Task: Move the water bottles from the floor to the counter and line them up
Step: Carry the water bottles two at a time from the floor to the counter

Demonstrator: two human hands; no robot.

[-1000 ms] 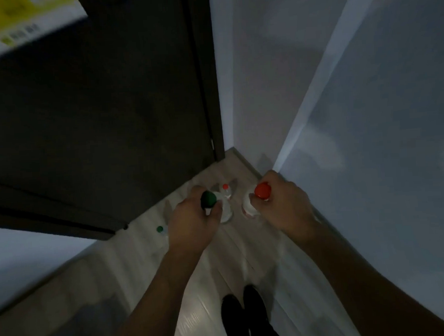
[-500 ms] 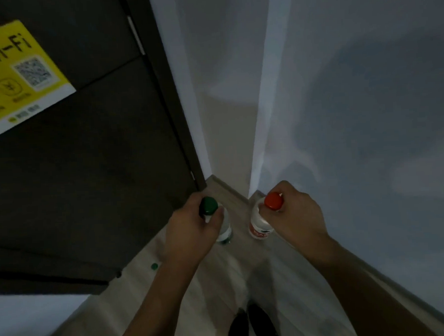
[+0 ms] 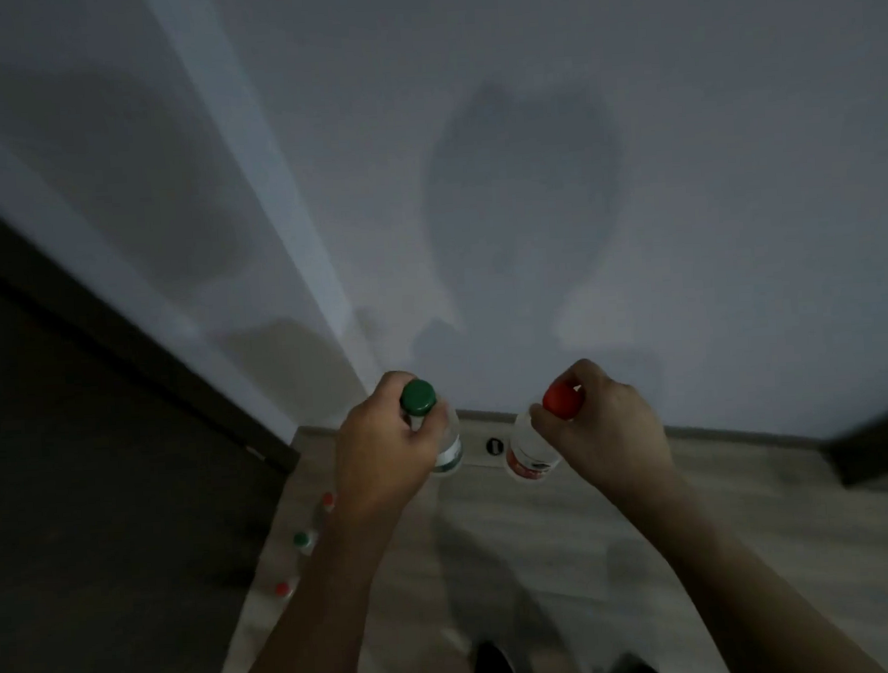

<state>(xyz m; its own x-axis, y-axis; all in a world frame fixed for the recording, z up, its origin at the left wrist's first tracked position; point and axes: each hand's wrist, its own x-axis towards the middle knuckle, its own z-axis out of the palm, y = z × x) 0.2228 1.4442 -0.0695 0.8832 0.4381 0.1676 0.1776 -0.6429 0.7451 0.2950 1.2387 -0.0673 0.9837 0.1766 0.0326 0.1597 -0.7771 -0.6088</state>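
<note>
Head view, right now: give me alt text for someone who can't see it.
A person's left hand grips a green-capped water bottle and the right hand a red-capped one, both by the neck, above a pale wood floor before a grey wall. Three more bottles stand on the floor beside a dark door at left.
</note>
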